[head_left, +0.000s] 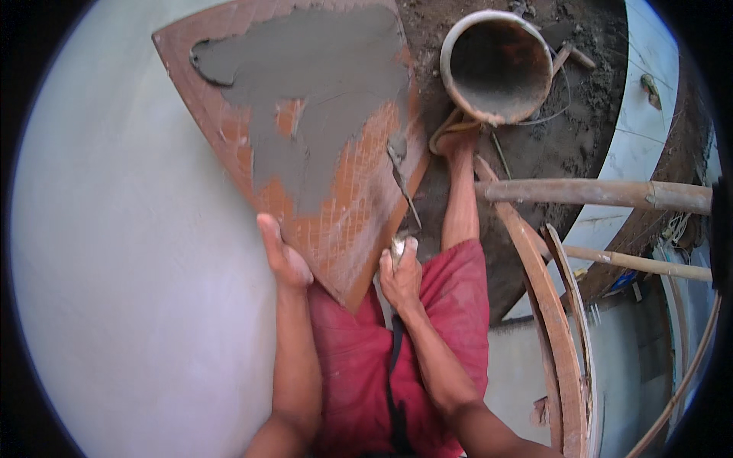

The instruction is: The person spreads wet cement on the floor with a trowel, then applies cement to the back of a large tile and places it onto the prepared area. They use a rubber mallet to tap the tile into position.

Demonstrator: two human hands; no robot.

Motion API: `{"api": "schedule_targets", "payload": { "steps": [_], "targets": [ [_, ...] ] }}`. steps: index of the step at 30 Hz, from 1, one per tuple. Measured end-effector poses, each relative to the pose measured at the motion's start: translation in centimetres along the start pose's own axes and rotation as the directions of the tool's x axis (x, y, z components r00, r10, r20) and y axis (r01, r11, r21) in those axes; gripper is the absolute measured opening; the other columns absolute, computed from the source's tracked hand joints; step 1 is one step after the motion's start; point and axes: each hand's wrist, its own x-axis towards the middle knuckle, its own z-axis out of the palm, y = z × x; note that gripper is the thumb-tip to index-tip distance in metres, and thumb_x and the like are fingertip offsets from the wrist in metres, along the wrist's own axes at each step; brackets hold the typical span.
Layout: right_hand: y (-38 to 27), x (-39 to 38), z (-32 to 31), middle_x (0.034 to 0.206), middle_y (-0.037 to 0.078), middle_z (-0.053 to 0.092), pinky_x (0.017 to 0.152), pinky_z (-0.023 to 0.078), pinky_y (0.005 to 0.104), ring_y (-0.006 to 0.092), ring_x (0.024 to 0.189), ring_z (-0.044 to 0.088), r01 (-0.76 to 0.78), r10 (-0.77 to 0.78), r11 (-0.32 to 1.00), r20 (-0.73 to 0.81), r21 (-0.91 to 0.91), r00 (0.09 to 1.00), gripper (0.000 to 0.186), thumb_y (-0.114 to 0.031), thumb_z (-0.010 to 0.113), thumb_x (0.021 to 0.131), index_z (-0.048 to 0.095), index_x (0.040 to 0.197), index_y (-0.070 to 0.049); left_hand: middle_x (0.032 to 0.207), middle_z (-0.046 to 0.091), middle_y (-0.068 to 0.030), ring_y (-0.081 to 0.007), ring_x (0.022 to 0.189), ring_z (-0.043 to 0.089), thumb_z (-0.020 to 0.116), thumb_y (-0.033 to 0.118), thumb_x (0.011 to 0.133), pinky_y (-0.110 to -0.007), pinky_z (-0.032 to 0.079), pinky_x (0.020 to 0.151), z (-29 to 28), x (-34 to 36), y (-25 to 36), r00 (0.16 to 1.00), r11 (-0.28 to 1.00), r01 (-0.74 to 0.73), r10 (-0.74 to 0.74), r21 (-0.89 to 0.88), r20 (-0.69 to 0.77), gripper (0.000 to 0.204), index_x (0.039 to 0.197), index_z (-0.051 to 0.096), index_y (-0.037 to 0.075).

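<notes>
A large reddish-brown tile [359, 179] is tilted in front of me, ribbed back upward and one corner pointing at my lap. Wet grey mortar [313, 57] covers its far part and runs down the middle. My left hand [284, 256] grips the tile's left edge near the close corner, thumb raised and the other fingers hidden underneath. At the right edge, my right hand [402, 273] is closed round the handle of a trowel [398, 177]. The trowel is seen nearly edge-on, with mortar clinging to its blade over the tile.
A mortar-stained bucket [497, 120] with a wire handle stands tipped toward me beside my foot [456, 141]. Bamboo poles [603, 192] and wooden boards [546, 305] cross the right side. White tiles [630, 160] lie beyond dark soil [588, 99]. A pale smooth surface [137, 229] fills the left.
</notes>
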Motion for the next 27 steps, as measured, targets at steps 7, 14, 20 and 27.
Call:
{"api": "schedule_targets", "payload": {
  "steps": [7, 14, 20, 27],
  "targets": [
    [3.9, 8.1, -5.2, 0.107, 0.03, 0.058, 0.086, 0.042, 0.0488, 0.0468, 0.104, 0.053, -0.092, 0.098, 0.984, 0.028, -0.154, 0.995, 0.032, -0.021, 0.044, 0.092, 0.047, 0.114, 0.001, 0.145, 0.036, -0.0108, -0.0256, 0.131, 0.036, 0.032, 0.052, 0.098, -0.04, 0.028, 0.109, -0.3, -0.4, 0.3, 1.0, 1.0, -0.003, 0.003, 0.001, -0.012, 0.067, 0.144, 0.028, 0.002],
    [6.1, 18.9, -3.4, 0.093, 0.03, 0.062, 0.081, 0.048, 0.0502, 0.0464, 0.092, 0.06, 0.08, 0.036, 0.91, 0.269, -0.407, 0.963, 0.036, -0.029, 0.042, 0.095, 0.051, 0.101, 0.005, 0.144, 0.036, -0.0113, -0.0265, 0.13, 0.036, 0.034, 0.054, 0.097, -0.041, 0.03, 0.109, -0.3, -0.4, 0.2, 1.0, 0.999, -0.004, 0.005, -0.034, 0.009, 0.069, 0.143, 0.029, 0.003],
    [9.6, 21.0, -3.2, 0.067, 0.009, 0.056, 0.046, 0.048, 0.0388, 0.0225, 0.05, 0.055, -0.491, 0.441, 0.868, 0.577, -0.079, 0.687, 0.028, -0.025, 0.046, 0.094, 0.055, 0.093, 0.002, 0.145, 0.035, -0.0115, -0.0271, 0.131, 0.035, 0.035, 0.055, 0.097, -0.041, 0.029, 0.109, -0.7, -0.1, -0.1, 0.999, 1.0, -0.02, 0.019, -0.024, -0.025, 0.07, 0.144, 0.028, 0.003],
    [5.9, 11.0, -7.2, 0.057, 0.0, 0.044, 0.038, 0.041, 0.0265, 0.0114, 0.043, 0.043, -0.69, 0.237, 0.683, 0.82, 0.24, 0.52, 0.023, -0.029, 0.048, 0.097, 0.046, 0.087, -0.008, 0.145, 0.035, -0.0112, -0.0277, 0.132, 0.035, 0.034, 0.054, 0.097, -0.041, 0.029, 0.109, -0.2, 0.0, -0.1, 0.999, 0.997, -0.025, 0.023, -0.076, -0.026, 0.069, 0.144, 0.027, 0.004]
  ]
}}
